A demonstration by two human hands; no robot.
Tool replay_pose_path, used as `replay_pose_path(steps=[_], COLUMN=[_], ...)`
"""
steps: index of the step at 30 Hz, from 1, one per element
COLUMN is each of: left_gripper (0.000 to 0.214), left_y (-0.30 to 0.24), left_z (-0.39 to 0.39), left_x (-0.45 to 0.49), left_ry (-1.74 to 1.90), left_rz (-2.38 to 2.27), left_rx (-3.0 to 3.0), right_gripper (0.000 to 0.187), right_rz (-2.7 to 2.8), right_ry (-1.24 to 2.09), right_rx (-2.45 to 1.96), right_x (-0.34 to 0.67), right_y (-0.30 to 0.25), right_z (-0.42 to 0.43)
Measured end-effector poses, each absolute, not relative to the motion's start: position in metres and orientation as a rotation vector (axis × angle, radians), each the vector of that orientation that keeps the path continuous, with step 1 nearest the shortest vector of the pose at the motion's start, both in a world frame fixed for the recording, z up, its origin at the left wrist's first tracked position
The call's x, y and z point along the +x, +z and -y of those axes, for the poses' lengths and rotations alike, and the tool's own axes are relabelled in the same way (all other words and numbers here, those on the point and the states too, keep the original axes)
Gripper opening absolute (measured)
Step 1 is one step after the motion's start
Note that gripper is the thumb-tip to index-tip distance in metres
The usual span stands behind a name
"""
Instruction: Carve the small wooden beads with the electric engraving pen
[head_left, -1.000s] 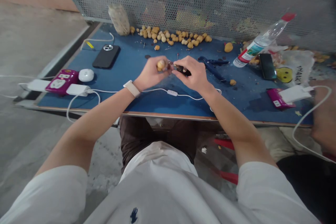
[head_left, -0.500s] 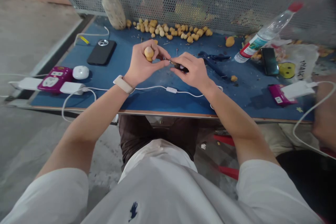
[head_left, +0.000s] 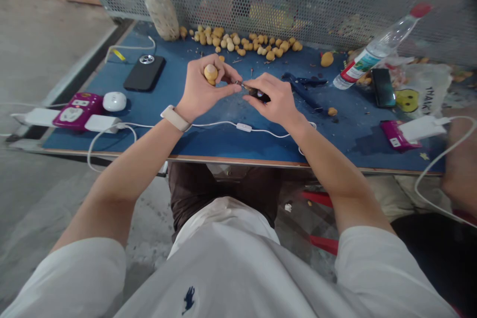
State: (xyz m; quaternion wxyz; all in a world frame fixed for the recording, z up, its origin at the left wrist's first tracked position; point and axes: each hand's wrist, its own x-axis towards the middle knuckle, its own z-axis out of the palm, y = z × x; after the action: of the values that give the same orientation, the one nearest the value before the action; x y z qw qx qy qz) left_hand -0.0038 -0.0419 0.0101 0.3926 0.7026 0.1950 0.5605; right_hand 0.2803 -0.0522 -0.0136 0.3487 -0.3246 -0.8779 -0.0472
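Note:
My left hand (head_left: pixel 197 87), wearing a pale wristband, is closed round a small yellowish gourd (head_left: pixel 210 72) that shows between palm and curled fingers. Its thumb and forefinger pinch a tiny metallic piece (head_left: pixel 238 83). Meeting it from the right, my right hand (head_left: pixel 274 97) is closed on a small dark object (head_left: pixel 260 94), mostly covered by the fingers, whose kind I cannot make out. The fingertips of both hands come close together above the blue table (head_left: pixel 216 144). Dark blue pliers (head_left: pixel 303 92) lie just beyond my right hand.
Several gourds (head_left: pixel 253 42) line the mesh panel (head_left: pixel 238 5). A jar (head_left: pixel 162 15) and black phone (head_left: pixel 144 73) are left; a plastic bottle (head_left: pixel 367 64) and another phone (head_left: pixel 383 87) right. A white cable (head_left: pixel 244 127) crosses the front. Another person's arm (head_left: pixel 462 159) is at right.
Both hands stay at nearly the same place. The gourd and the dark object have turned or shifted very slightly in the fingers.

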Motion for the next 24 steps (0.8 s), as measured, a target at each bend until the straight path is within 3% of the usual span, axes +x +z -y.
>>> replay_pose_path(steps=[6, 12, 24], left_gripper=[0.077, 0.088, 0.083], left_y=[0.0185, 0.0152, 0.0139], left_z=[0.0536, 0.0480, 0.0476], left_x=[-0.0005, -0.0005, -0.0010], left_ry=[1.459, 1.453, 1.497], left_rz=[-0.488, -0.481, -0.488], left_rx=[1.790, 1.790, 1.788], right_gripper=[0.054, 0.055, 0.058], right_rz=[2.263, 2.262, 2.222], right_ry=[-0.086, -0.062, -0.042], right_rx=[-0.846, -0.852, -0.823], right_x=[0.2811, 0.2829, 0.2789], right_y=[-0.0089, -0.0100, -0.0076], right_z=[0.0556, 0.0536, 0.0536])
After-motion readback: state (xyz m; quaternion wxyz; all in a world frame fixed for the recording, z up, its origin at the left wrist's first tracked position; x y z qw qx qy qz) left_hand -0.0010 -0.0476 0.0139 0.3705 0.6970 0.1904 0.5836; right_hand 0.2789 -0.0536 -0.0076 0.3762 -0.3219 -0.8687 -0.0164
